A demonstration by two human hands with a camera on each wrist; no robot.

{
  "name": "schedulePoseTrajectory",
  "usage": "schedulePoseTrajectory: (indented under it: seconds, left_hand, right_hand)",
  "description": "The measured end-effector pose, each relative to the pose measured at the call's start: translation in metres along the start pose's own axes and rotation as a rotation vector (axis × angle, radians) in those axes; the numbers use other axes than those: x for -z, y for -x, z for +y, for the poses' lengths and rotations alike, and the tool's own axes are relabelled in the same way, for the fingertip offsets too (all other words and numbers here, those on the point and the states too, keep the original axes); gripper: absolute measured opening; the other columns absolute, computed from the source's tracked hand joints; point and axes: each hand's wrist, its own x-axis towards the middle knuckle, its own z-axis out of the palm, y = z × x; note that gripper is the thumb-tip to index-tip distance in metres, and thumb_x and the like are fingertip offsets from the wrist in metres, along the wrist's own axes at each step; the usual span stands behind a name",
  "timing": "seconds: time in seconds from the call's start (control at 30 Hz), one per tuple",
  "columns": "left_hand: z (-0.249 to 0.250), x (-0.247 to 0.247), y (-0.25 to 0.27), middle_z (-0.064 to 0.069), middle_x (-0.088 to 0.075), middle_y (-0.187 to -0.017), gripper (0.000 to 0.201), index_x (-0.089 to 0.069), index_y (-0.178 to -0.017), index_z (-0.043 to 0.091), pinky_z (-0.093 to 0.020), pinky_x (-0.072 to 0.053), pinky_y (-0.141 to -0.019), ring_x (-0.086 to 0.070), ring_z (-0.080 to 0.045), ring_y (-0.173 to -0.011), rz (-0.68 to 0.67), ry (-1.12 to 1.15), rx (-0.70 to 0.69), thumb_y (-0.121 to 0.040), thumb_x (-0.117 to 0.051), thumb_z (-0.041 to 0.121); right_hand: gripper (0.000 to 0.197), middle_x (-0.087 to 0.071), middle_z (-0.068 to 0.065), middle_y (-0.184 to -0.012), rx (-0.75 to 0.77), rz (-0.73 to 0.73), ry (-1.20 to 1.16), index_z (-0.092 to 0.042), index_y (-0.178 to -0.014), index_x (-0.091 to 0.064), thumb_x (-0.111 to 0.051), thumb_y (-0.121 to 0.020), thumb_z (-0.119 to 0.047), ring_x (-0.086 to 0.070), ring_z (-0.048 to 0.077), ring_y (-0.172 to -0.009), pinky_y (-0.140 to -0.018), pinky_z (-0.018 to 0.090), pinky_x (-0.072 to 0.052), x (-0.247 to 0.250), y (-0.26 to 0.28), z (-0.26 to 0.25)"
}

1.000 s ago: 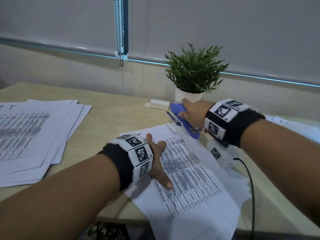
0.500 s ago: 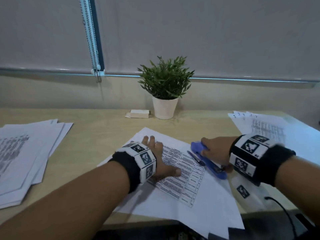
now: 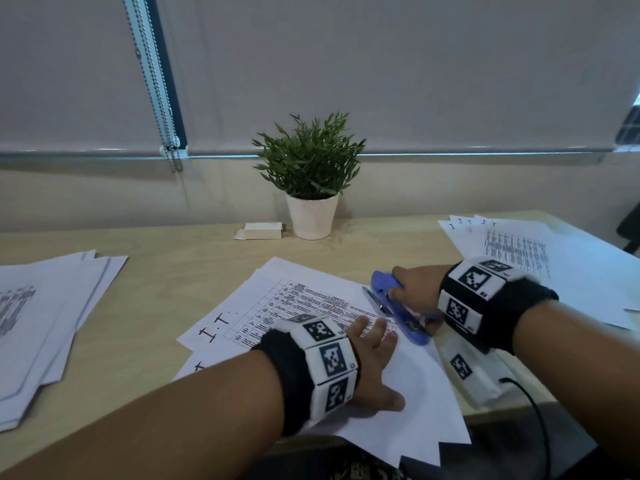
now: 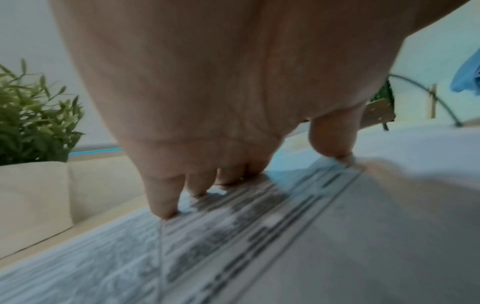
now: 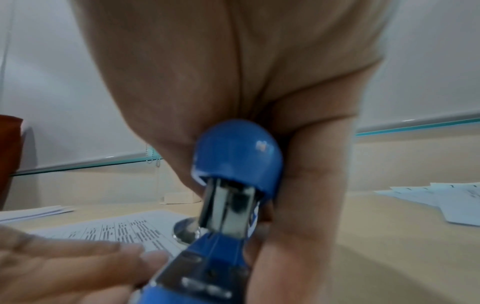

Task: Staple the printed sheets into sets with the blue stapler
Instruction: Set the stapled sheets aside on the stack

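Note:
The top printed sheet (image 3: 311,303), a table of text, lies on loose white sheets in the middle of the desk. My left hand (image 3: 375,355) rests flat on its near right part, fingers (image 4: 163,209) straight and touching the paper (image 4: 259,246). My right hand (image 3: 412,289) grips the blue stapler (image 3: 398,306) from above at the sheet's right edge. The stapler (image 5: 233,164) has its metal mouth apart over the sheet's edge (image 5: 116,228). My left fingertips (image 5: 78,263) lie just beside it.
A stack of printed sheets (image 3: 45,323) lies at the left. Another stack (image 3: 519,254) lies at the far right. A potted plant (image 3: 311,188) and a small white box (image 3: 263,231) stand at the back by the wall. A black cable (image 3: 530,403) hangs off the near right edge.
My right hand has brought the stapler from near the plant pot down to the sheet's right edge. My left hand has slid right across the sheets toward it. The view has shifted.

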Motion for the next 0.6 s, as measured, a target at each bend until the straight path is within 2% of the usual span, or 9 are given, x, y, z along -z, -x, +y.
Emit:
schedulePoseTrajectory:
  seconds: [0.07,0.13,0.2,0.23,0.27,0.33,0.4,0.5,0.6]
  left_hand:
    - [0.002,0.000,0.013,-0.001,0.021,-0.156,0.083,0.014,-0.149,0.017,-0.044,-0.001,-0.119,0.015,-0.022,-0.145,-0.022,-0.057,-0.062,-0.094,-0.035,0.055]
    - [-0.002,-0.003,0.028,0.000,0.023,-0.156,0.084,0.015,-0.148,0.016,-0.038,0.001,-0.119,0.017,-0.018,-0.145,-0.049,-0.058,-0.091,-0.094,-0.036,0.054]
    - [-0.005,-0.010,0.044,0.000,0.025,-0.155,0.088,0.017,-0.148,0.015,-0.039,0.001,-0.120,0.019,-0.016,-0.144,-0.079,-0.048,-0.095,-0.092,-0.037,0.058]
    - [-0.005,-0.012,0.052,0.000,0.026,-0.154,0.091,0.018,-0.147,0.016,-0.040,0.000,-0.120,0.020,-0.015,-0.144,-0.092,-0.048,-0.097,-0.091,-0.037,0.061]
    - [-0.006,-0.013,0.060,0.002,0.027,-0.153,0.093,0.018,-0.147,0.016,-0.040,-0.002,-0.120,0.020,-0.014,-0.143,-0.108,-0.040,-0.097,-0.089,-0.038,0.062]
    - [-0.006,-0.012,0.071,0.005,0.028,-0.153,0.093,0.018,-0.148,0.019,-0.040,-0.004,-0.120,0.020,-0.009,-0.143,-0.140,-0.012,-0.086,-0.089,-0.040,0.062]
    - [-0.010,-0.006,0.077,0.006,0.027,-0.154,0.088,0.016,-0.148,0.021,-0.042,-0.004,-0.120,0.019,-0.009,-0.143,-0.167,0.002,-0.077,-0.091,-0.038,0.060]
    - [-0.026,-0.008,0.070,0.009,0.025,-0.154,0.078,0.015,-0.146,0.035,-0.056,-0.004,-0.117,0.017,-0.017,-0.143,-0.202,-0.014,0.001,-0.089,-0.028,0.067]
    - [-0.037,-0.011,0.052,0.004,0.021,-0.156,0.078,0.017,-0.143,0.045,-0.063,-0.003,-0.113,0.010,-0.037,-0.144,-0.145,-0.041,0.163,-0.083,-0.024,0.076]
  right_hand:
    - [0.038,-0.055,0.007,-0.096,0.015,0.014,0.006,-0.005,-0.128,-0.039,-0.028,-0.102,-0.030,-0.043,0.023,-0.082,-0.073,0.029,-0.032,-0.001,0.002,0.000]
    - [0.033,-0.056,0.012,-0.101,0.041,0.023,0.049,-0.005,-0.122,-0.040,-0.028,-0.102,-0.028,-0.042,0.022,-0.080,-0.070,0.029,-0.032,-0.002,0.005,-0.001]
    - [0.026,-0.048,0.005,-0.082,0.062,0.036,0.109,-0.007,-0.115,-0.040,-0.031,-0.101,-0.026,-0.043,0.022,-0.072,-0.060,0.028,-0.031,-0.003,0.006,-0.001]
    - [0.023,-0.043,0.002,-0.077,0.063,0.042,0.127,-0.008,-0.113,-0.039,-0.033,-0.100,-0.026,-0.045,0.022,-0.072,-0.060,0.028,-0.032,-0.003,0.008,-0.002]
    - [0.024,-0.045,0.002,-0.080,0.060,0.045,0.127,-0.009,-0.116,-0.039,-0.034,-0.100,-0.025,-0.049,0.024,-0.077,-0.064,0.028,-0.033,-0.003,0.009,-0.002]
    - [0.030,-0.054,0.011,-0.101,0.055,0.040,0.097,-0.008,-0.123,-0.039,-0.029,-0.101,-0.026,-0.050,0.026,-0.087,-0.072,0.027,-0.031,-0.002,0.011,-0.003]
    - [0.032,-0.055,0.015,-0.115,0.053,0.042,0.072,-0.007,-0.125,-0.039,-0.027,-0.102,-0.026,-0.050,0.027,-0.089,-0.073,0.027,-0.029,-0.002,0.014,-0.005]
    - [0.030,-0.054,0.013,-0.108,0.064,0.045,0.101,-0.008,-0.125,-0.039,-0.027,-0.102,-0.023,-0.044,0.021,-0.078,-0.068,0.026,-0.030,0.000,0.019,-0.008]
    - [0.028,-0.054,0.007,-0.096,0.057,0.031,0.103,-0.008,-0.124,-0.040,-0.026,-0.102,-0.022,-0.041,0.017,-0.066,-0.059,0.026,-0.030,-0.001,0.019,-0.008]
